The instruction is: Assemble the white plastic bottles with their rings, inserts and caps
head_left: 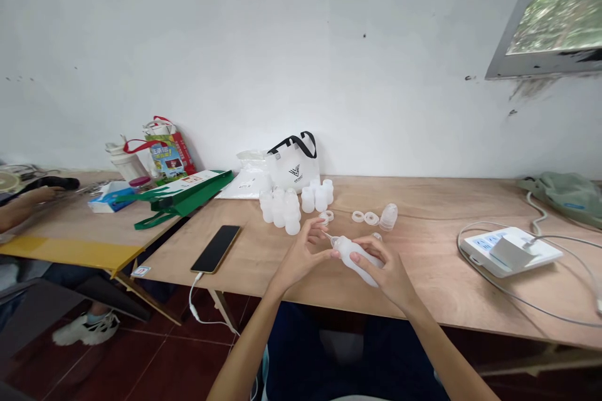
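Note:
Over the table's front edge, my right hand (383, 266) is wrapped round a translucent white plastic bottle (356, 260), which lies tilted with its neck toward the left. My left hand (308, 247) pinches at the clear, narrow piece (333, 239) on the bottle's neck; its exact shape is too small to make out. Just beyond my hands lie several white rings (371, 218) and a clear dome-shaped cap (388, 216). Another ring (326, 216) sits behind my left fingers. Farther back stand several white bottles (279, 207) and, beside them, several white cup-like pieces (320, 197).
A black phone (216, 249) with a charging cable lies left. Behind stand a white tote bag (294, 166) and a green bag (188, 194). At right is a white power strip (510, 250) with loose cables. Another person's hand (44, 194) rests at the far-left table.

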Demonstrator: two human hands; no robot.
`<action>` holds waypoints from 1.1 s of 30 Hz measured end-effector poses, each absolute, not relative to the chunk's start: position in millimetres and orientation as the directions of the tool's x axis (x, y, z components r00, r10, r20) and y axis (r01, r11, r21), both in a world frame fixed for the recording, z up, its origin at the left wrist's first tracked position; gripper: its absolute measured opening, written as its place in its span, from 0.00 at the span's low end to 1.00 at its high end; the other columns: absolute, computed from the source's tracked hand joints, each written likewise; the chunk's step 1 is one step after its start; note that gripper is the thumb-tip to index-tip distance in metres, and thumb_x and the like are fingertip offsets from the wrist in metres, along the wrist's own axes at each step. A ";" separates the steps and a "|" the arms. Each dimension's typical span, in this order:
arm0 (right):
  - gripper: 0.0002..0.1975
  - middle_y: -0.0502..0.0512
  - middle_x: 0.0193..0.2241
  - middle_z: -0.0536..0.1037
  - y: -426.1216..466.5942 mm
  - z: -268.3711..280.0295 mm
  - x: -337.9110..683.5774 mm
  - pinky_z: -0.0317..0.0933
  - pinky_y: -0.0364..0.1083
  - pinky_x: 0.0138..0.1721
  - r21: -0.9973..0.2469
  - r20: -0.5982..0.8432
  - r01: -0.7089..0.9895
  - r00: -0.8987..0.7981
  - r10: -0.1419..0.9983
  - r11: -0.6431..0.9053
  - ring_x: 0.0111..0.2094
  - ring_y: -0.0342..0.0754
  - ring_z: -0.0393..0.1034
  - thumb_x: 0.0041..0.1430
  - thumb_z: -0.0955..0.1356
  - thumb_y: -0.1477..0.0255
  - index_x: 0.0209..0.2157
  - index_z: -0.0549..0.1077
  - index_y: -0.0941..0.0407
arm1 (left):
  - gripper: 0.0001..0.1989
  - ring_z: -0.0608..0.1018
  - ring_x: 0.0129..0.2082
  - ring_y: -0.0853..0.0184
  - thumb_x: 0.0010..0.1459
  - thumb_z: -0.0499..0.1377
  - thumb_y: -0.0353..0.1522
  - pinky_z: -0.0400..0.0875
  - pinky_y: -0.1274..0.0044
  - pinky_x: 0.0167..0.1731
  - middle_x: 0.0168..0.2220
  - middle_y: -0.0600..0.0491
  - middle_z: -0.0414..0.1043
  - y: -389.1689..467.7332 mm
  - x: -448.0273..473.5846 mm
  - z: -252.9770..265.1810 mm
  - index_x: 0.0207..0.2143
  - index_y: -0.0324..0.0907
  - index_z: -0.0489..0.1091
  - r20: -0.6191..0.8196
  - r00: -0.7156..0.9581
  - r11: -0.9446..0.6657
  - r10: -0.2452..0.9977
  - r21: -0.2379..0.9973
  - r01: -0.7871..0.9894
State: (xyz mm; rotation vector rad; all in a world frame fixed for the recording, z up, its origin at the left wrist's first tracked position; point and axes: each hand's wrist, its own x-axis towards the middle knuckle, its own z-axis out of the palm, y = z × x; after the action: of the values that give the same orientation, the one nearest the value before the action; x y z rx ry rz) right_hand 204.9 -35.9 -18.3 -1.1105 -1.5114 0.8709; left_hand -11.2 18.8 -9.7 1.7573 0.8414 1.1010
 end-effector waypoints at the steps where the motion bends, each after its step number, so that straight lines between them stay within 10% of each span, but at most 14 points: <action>1: 0.17 0.55 0.45 0.82 -34.6 -19.3 205.5 0.72 0.51 0.43 -0.931 0.300 0.204 -0.043 0.953 0.302 0.48 0.57 0.77 0.62 0.72 0.52 0.43 0.78 0.50 | 0.35 0.75 0.50 0.58 0.53 0.73 0.42 0.67 0.65 0.54 0.53 0.47 0.72 19.5 -12.2 -9.6 0.59 0.48 0.63 0.327 0.370 -0.391 0.869 0.914 0.111; 10: 0.15 0.52 0.41 0.82 -37.3 -15.5 200.1 0.72 0.53 0.45 -0.912 0.291 0.283 -0.068 0.954 0.298 0.44 0.55 0.78 0.61 0.72 0.53 0.42 0.78 0.48 | 0.18 0.77 0.43 0.60 0.58 0.69 0.45 0.71 0.68 0.47 0.44 0.49 0.78 9.0 -7.4 2.2 0.45 0.44 0.77 0.255 0.450 -0.334 0.856 0.937 0.104; 22: 0.22 0.52 0.48 0.80 -30.2 -24.2 206.5 0.74 0.53 0.42 -0.914 0.173 0.329 -0.212 0.962 0.237 0.46 0.56 0.77 0.59 0.73 0.54 0.53 0.74 0.44 | 0.27 0.78 0.45 0.61 0.59 0.70 0.40 0.73 0.67 0.50 0.47 0.48 0.77 12.6 -5.9 -2.7 0.58 0.46 0.68 0.292 0.409 -0.313 0.865 0.949 -0.016; 33: 0.24 0.60 0.48 0.80 9.8 -55.9 277.9 0.68 0.57 0.42 -0.666 0.362 0.738 0.186 0.913 0.114 0.45 0.64 0.76 0.60 0.70 0.51 0.51 0.75 0.52 | 0.25 0.76 0.49 0.61 0.64 0.63 0.44 0.70 0.65 0.53 0.61 0.46 0.66 19.0 -11.2 -10.5 0.60 0.50 0.63 0.210 0.392 -0.281 0.895 0.951 0.131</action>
State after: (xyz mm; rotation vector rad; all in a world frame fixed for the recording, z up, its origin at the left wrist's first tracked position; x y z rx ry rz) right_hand 277.9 9.8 -55.9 -1.6592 -1.5885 0.2759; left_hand -11.2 19.0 -10.5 1.6886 0.9121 0.9962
